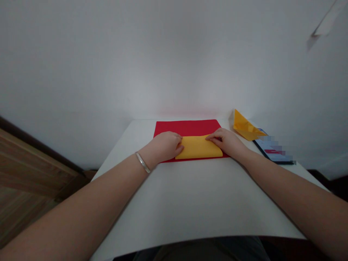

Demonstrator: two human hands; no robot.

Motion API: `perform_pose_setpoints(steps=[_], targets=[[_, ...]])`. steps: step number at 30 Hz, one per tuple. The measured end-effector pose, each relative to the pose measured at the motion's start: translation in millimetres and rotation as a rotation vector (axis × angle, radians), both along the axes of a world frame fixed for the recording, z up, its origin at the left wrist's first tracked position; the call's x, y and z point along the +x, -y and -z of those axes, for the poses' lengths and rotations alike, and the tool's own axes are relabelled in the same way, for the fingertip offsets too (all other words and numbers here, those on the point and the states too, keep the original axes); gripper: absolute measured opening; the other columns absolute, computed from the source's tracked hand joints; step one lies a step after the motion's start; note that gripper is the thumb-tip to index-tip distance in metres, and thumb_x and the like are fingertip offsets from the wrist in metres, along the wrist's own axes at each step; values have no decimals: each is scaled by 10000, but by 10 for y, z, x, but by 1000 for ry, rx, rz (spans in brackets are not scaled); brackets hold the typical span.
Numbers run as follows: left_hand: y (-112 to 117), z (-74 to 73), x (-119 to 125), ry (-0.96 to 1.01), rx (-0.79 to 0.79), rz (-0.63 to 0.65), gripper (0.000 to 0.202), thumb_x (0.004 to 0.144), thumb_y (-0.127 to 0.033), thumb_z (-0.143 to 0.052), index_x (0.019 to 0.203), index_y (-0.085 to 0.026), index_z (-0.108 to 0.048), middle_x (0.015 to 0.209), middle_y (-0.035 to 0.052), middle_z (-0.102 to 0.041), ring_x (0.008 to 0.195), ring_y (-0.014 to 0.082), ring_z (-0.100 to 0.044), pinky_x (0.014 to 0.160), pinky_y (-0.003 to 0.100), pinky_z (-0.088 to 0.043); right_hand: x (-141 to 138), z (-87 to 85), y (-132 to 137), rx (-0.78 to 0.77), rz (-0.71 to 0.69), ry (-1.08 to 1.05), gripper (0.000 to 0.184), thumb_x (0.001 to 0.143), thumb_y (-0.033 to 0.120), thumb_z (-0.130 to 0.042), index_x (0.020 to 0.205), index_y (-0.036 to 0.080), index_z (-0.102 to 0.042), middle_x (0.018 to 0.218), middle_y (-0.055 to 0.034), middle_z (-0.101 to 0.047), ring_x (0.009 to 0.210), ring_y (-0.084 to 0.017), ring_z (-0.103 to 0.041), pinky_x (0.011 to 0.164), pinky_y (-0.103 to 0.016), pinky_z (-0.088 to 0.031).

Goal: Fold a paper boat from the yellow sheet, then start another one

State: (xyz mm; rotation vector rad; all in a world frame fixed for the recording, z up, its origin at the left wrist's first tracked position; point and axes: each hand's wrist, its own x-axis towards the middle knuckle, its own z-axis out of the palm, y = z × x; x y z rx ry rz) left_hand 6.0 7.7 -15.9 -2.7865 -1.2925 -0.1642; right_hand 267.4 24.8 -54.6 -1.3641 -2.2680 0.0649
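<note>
A sheet of yellow paper (199,148), which looks folded into a wide strip, lies on a flat red sheet (187,127). At its left end my left hand (167,145) is closed, thumb and fingers gripping the edge. My right hand (230,141) pinches the far edge of the same paper near its right corner, with the fingertips pressed together. The paper's left end is partly hidden by my left hand. A silver bracelet (143,162) circles my left wrist.
Everything rests on a white table (195,195) pushed against a pale wall (174,65). To the right stands a folded yellow paper shape (246,127), beside a dark-edged tablet or phone (274,152) with its screen lit. Wooden furniture (29,174) is at the left.
</note>
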Motion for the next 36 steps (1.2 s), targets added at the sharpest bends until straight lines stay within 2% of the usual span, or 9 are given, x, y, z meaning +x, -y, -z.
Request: perform_pose_setpoints(steps=[6,11,14,17,20,22,26,31,36], targets=[[40,-19,21,-89,36,-30,377,862,-448,-488,961,-123,-651,937,118,-667,860,241,-628,741,325,-481,-24,-85,46,-69,20,54,247,824,279,-564,981,200,-737,897,-76,-673,832,-198,-599,751,-315,-477],[61,-12,4,-84,43,33,417,882,-455,-471,1180,-191,-599,1083,93,-635,963,243,-610,794,330,-475,-66,-195,140,-133,92,152,384,761,497,-613,1047,263,-720,1048,-74,-620,829,-203,-600,753,-347,-488],[63,-6,-5,-87,30,50,431,881,-472,-475,1195,-205,-602,1119,98,-613,1003,248,-592,825,338,-471,-137,-245,244,-62,118,215,458,732,571,-614,1044,254,-723,1142,-88,-592,900,-236,-594,798,-385,-488],[57,12,-5,-77,33,55,442,875,-481,-487,1185,-192,-609,1104,110,-600,1001,251,-579,837,346,-468,-245,-273,354,70,122,285,516,722,600,-612,1021,197,-733,1124,-130,-608,1006,-311,-549,878,-460,-456],[46,39,-5,-52,39,68,449,868,-470,-509,1191,-173,-604,1087,117,-587,994,248,-566,861,349,-460,-352,-272,430,154,37,290,373,788,462,-603,967,166,-744,1164,-151,-610,1065,-318,-522,940,-478,-416],[39,52,-7,-45,41,86,446,871,-456,-509,1190,-158,-602,1067,122,-584,981,247,-559,868,354,-457,-402,-257,464,123,-117,248,251,850,297,-549,970,186,-739,1168,-119,-627,1062,-259,-544,942,-418,-428],[29,67,-10,-43,54,125,403,890,-407,-484,1175,-146,-601,1041,126,-574,962,246,-544,854,358,-457,-442,-227,511,3,-429,190,323,888,154,-469,1108,256,-683,1136,-48,-663,1025,-172,-585,881,-322,-464],[3,154,-18,-8,40,112,385,900,-374,-474,1189,-138,-568,1084,139,-552,997,255,-520,886,382,-445,-426,-221,532,33,-448,269,368,903,183,-475,1193,349,-627,1101,-36,-663,967,-180,-586,700,-290,-466],[-67,259,-83,26,-112,95,569,894,-483,-478,1339,-132,-435,1284,159,-460,1199,274,-431,995,388,-378,-395,-204,515,44,-449,330,395,913,189,-463,1220,398,-598,1106,-37,-647,987,-191,-555,706,-291,-442]])
